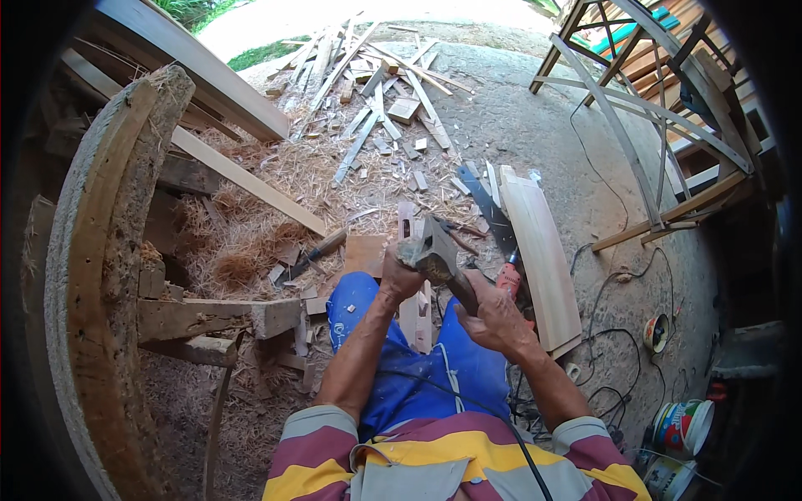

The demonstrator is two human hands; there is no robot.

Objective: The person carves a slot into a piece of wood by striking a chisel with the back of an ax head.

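My right hand grips the handle of a heavy, grey-brown mallet-like tool, its head raised at the centre between my arms. My left hand is closed beside that head; what it holds is mostly hidden. Below them a narrow pale workpiece with cut slots lies between my blue-trousered knees. A dark-bladed chisel with a wooden handle rests left of my left hand. A pink power tool lies just right of my right hand, beside a curved pale plank and a dark slotted board.
A big curved timber and a crossbeam stand at my left. Scrap sticks and shavings cover the floor ahead. Wooden frames stand at upper right, with loose cables and paint buckets below.
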